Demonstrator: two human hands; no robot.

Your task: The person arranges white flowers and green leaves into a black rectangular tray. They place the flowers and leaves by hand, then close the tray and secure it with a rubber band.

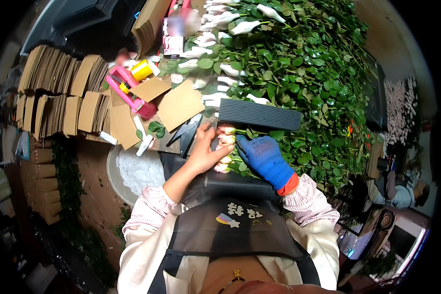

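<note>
Several pale pink roses (225, 139) lie side by side in front of me, blooms to the left and green leaves to the right. My bare left hand (204, 151) curls round the blooms from the left, its thumb across them. From the right, my right hand (262, 156), in a blue knitted glove, grips the roses just behind their heads; its fingertips are partly hidden among leaves. Just beyond the roses is a black ribbed block (259, 115). Dark-handled scissors (185, 135) lie left of my left hand.
Leafy rose stems (299, 63) with blooms in white foam nets (245, 27) are heaped beyond and right. At left are a pink tape dispenser (141, 106), loose cardboard pieces (181, 105) and cardboard stacks (49, 68). A tub (111, 179) of white netting stands below. Another person (402, 192) is far right.
</note>
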